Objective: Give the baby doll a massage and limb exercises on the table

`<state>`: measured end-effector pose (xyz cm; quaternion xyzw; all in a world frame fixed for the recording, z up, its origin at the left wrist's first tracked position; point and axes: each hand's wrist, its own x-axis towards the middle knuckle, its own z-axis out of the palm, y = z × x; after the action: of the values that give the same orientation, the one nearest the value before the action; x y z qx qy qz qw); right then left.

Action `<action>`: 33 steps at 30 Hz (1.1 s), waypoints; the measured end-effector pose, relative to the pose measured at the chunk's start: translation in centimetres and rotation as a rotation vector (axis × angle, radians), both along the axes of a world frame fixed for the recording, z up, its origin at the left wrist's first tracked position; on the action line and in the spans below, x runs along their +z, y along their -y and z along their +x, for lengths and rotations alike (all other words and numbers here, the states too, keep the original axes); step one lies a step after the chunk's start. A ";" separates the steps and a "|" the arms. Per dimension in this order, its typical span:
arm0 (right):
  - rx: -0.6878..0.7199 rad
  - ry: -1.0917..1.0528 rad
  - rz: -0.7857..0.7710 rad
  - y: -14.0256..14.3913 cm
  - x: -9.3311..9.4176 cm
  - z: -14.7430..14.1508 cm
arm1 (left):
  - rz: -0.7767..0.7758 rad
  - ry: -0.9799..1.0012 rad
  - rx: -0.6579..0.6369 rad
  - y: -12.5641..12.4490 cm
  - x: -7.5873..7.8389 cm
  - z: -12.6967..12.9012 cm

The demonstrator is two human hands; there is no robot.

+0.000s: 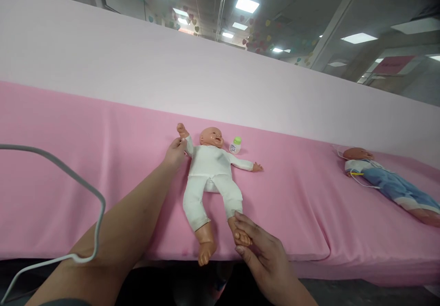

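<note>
Near the pink padded bench's (309, 214) front edge, w/ left hand (176, 152) pinching the white-suited plastic baby doll's (209, 177) sleeve & right hand (256, 246) fingers wrapped round its foot, prob best to tug gently.

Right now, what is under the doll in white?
The doll lies on a pink sheet. What the sheet covers is hidden. The left hand holds its arm; the right hand holds its foot.

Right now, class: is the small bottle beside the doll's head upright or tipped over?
Upright. The bottle stands on the pink cloth with its green cap on top, beside the doll.
</note>
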<state>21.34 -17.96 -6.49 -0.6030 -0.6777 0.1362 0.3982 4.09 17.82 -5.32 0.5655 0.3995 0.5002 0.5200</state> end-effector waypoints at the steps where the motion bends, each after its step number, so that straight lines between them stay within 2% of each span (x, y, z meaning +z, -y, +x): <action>1: 0.001 -0.010 0.016 -0.1 0.3 0.2 | 0.067 -0.061 -0.016 0.4 0.2 0.2; 7: -0.037 -0.089 0.135 -2.3 2.7 0.7 | 0.542 -0.650 -0.074 2.4 0.9 1.0; 9: -0.059 -0.117 0.151 -3.7 3.5 0.7 | 0.633 -0.780 -0.079 2.8 0.9 1.2; 14: -0.121 -0.219 0.127 -8.3 4.1 0.7 | 0.648 -0.886 -0.064 3.3 0.8 1.4; 17: -0.105 -0.230 0.116 -11.1 3.4 0.8 | 0.630 -0.903 -0.058 3.4 0.7 1.4; 20: -0.098 -0.247 0.120 -12.6 2.6 0.8 | 0.620 -0.909 -0.064 3.4 0.7 1.4; 22: -0.102 -0.264 0.120 -12.5 2.3 0.8 | 0.616 -0.904 -0.083 3.3 0.6 1.4; 25: -0.107 -0.272 0.118 -11.0 2.2 0.7 | 0.602 -0.885 -0.087 3.0 0.4 1.4; 30: -0.100 -0.270 0.135 -6.5 2.0 0.3 | 0.574 -0.813 -0.090 2.2 -0.5 1.2; 33: -0.088 -0.258 0.120 -3.4 1.3 0.2 | 0.557 -0.784 -0.108 1.4 -1.1 1.1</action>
<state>21.49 -14.55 -5.16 -0.5847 -0.6007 0.1545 0.5228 5.14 16.40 -6.43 0.8492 0.3862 0.3095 0.1844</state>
